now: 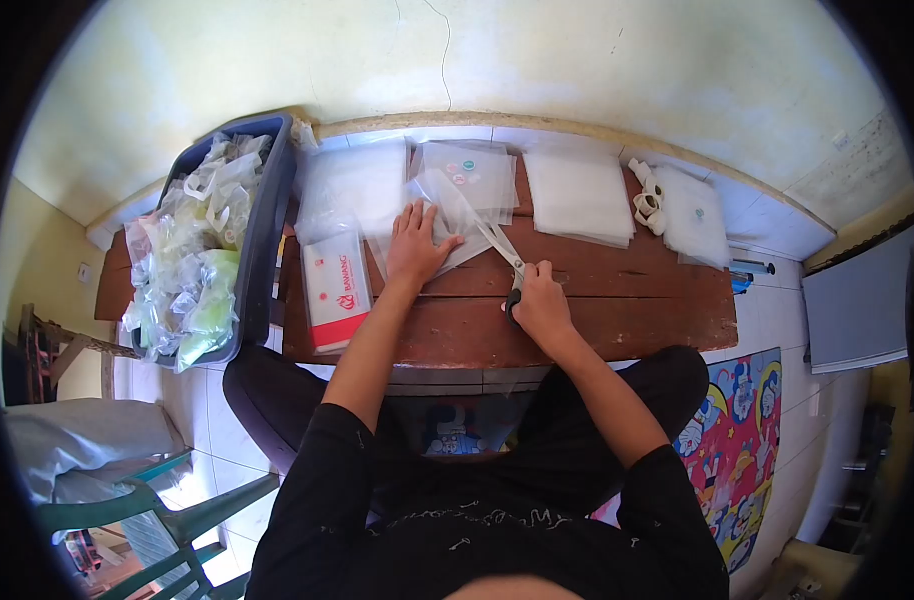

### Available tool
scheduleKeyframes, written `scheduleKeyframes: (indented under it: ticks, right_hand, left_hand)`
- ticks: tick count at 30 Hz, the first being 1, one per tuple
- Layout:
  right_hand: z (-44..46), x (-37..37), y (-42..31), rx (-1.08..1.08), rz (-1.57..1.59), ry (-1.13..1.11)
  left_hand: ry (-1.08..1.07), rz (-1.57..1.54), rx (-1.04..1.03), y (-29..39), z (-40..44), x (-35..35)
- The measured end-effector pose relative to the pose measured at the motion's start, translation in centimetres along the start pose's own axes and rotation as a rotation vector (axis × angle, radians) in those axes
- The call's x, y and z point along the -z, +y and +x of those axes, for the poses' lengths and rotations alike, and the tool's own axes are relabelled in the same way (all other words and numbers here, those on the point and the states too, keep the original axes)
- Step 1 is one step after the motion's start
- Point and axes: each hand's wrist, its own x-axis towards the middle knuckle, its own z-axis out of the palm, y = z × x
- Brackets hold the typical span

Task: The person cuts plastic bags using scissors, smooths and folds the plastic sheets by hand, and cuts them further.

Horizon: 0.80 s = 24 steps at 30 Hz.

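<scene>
Scissors [509, 252] with dark handles are gripped in my right hand [541, 305], their blades pointing up and left over a clear plastic bag [460, 222]. On that bag my left hand [417, 243] lies flat, fingers spread. Just behind is another clear bag with small printed marks [482, 165]. A stack of clear bags [362, 185] lies behind and left of my left hand. The red and white packet marked BAWANG [335, 290] is left of my left forearm. Another stack of clear bags [579, 195] sits beyond my right hand.
Left of the brown wooden table [637, 315] stands a dark bin [265, 235] filled with plastic bags. White rolled pieces [648, 200] and more clear bags [693, 215] are at the right. A green chair [167, 520] stands lower left, a colourful mat [742, 440] lower right.
</scene>
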Motion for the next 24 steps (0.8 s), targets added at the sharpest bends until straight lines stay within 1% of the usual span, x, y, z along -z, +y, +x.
scheduleKeyframes:
  ticks: [6, 8, 11, 17, 21, 24]
  right_hand:
    - [-0.2, -0.1, 0.3, 0.019, -0.004, -0.003]
    - [-0.2, 0.0, 0.1, -0.046, 0.038, -0.018]
    - [-0.3, 1.3, -0.8, -0.075, 0.033, -0.030]
    - [0.8, 0.5, -1.2, -0.093, 0.002, -0.046]
    - [1.2, 0.1, -0.9, -0.090, -0.004, -0.049]
    - [1.0, 0.4, -1.1, -0.042, -0.051, -0.043]
  left_hand:
    - [0.007, 0.009, -0.001, 0.2, 0.1, 0.2]
    - [-0.006, 0.013, 0.011, 0.2, 0.1, 0.4]
    - [0.000, 0.019, -0.003, 0.1, 0.1, 0.3]
    - [0.010, 0.042, -0.005, 0.1, 0.0, 0.0]
    - [0.014, 0.034, -0.010, 0.1, 0.0, 0.0]
    - [0.006, 0.045, -0.006, 0.1, 0.0, 0.0]
